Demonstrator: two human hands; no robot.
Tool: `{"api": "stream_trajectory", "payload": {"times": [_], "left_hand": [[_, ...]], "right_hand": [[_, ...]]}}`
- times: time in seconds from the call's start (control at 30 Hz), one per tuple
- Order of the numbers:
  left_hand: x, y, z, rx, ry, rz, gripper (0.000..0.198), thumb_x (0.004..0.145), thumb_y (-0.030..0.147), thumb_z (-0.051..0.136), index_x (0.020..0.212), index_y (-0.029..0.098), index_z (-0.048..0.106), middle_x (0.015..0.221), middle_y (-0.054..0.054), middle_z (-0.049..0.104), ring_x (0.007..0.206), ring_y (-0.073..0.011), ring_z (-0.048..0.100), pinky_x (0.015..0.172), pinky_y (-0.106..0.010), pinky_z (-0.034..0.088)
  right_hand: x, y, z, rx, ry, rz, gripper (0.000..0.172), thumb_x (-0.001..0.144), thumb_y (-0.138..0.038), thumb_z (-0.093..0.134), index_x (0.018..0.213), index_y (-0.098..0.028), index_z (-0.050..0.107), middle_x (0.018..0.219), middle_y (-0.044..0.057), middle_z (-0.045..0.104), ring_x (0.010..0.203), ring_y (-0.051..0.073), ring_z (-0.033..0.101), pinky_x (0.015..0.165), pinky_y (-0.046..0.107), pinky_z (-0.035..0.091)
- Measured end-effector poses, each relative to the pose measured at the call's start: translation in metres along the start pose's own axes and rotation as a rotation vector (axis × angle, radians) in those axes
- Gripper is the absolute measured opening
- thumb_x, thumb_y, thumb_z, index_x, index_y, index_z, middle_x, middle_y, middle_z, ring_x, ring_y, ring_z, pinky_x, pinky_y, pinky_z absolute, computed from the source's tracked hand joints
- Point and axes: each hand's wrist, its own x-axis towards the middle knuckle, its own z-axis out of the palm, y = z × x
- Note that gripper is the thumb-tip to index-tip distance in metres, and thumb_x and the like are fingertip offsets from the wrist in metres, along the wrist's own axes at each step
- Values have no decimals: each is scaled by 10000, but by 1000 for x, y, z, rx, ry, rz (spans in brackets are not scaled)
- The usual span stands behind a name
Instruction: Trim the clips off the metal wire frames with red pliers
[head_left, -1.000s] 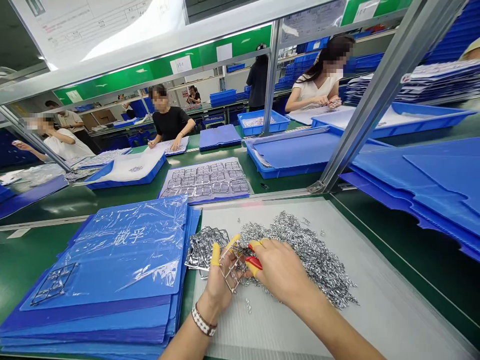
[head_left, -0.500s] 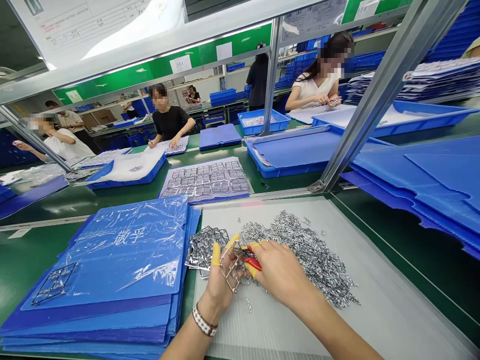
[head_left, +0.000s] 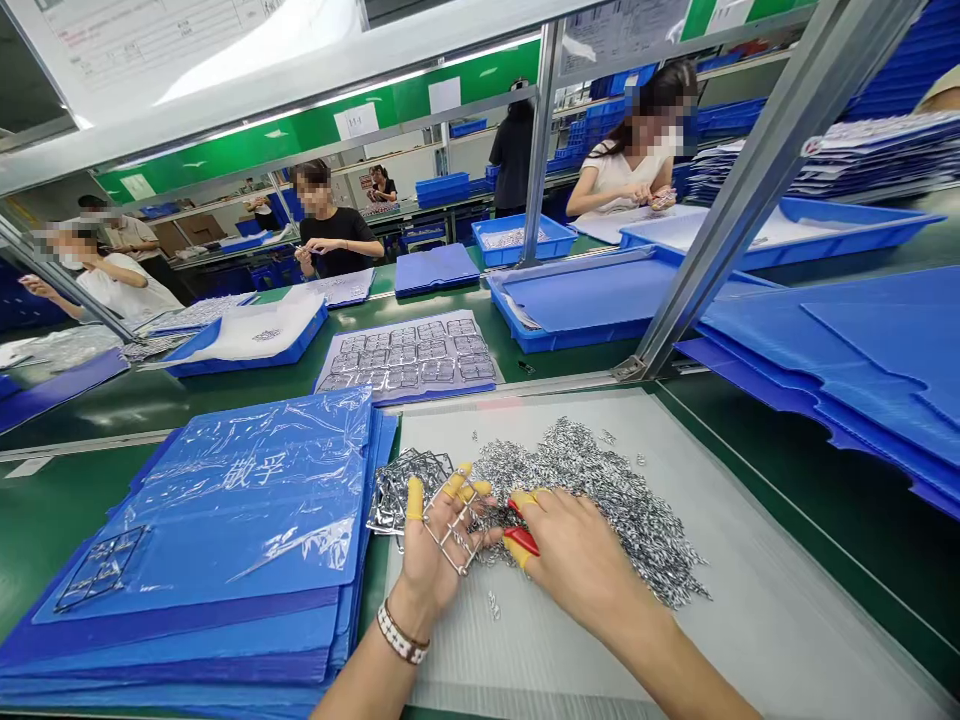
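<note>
My left hand (head_left: pixel 435 545), with yellow finger cots on the fingertips, grips a thin silver metal frame (head_left: pixel 454 532) over the grey mat (head_left: pixel 750 600). My right hand (head_left: pixel 577 560) is closed around red-handled cutters (head_left: pixel 521 535) whose tip meets that frame. Right behind both hands lies a heap of small shiny metal parts (head_left: pixel 600 500). A small stack of more silver frames (head_left: pixel 397 490) rests just left of my left hand.
A stack of blue corrugated sheets (head_left: pixel 225 560) under clear plastic fills the left. A sheet of mounted metal parts (head_left: pixel 411 358) lies beyond the mat. Blue trays (head_left: pixel 592 300) and blue boards (head_left: pixel 862 360) lie right. A slanted metal post (head_left: pixel 742 190) rises behind. Several people work at farther benches.
My left fingers have spread further across the frame and both hands have dropped slightly toward me. The view has tilted a little; the person in black has raised both hands.
</note>
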Motion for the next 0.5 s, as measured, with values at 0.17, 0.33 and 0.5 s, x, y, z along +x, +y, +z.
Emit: {"api": "stream_trajectory", "payload": {"times": [0.17,0.33,0.5], "left_hand": [[0,-2,0,11,19,18,696,848,677,338,1254,157,562,1172,-151,613,1031,-285,575,790,-392,480],[0,-5,-1,57,34,37,679,847,677,344,1242,173,568,1195,-145,601,1044,-274,570,807,-375,469],[1,-8,-4,115,58,60,648,844,668,373,1220,184,584,1190,-131,605,1049,-259,567,806,-351,463]], "right_hand": [[-2,-5,11,0,13,-6,136,824,-293,586,914,-200,625,867,66,661,850,248,583,733,363,374],[0,-7,14,7,0,-16,145,828,-277,569,932,-194,627,883,70,656,868,260,583,736,375,377],[1,-10,11,-19,-40,-7,84,807,-236,587,869,-196,628,866,78,657,866,262,599,723,364,391]]}}
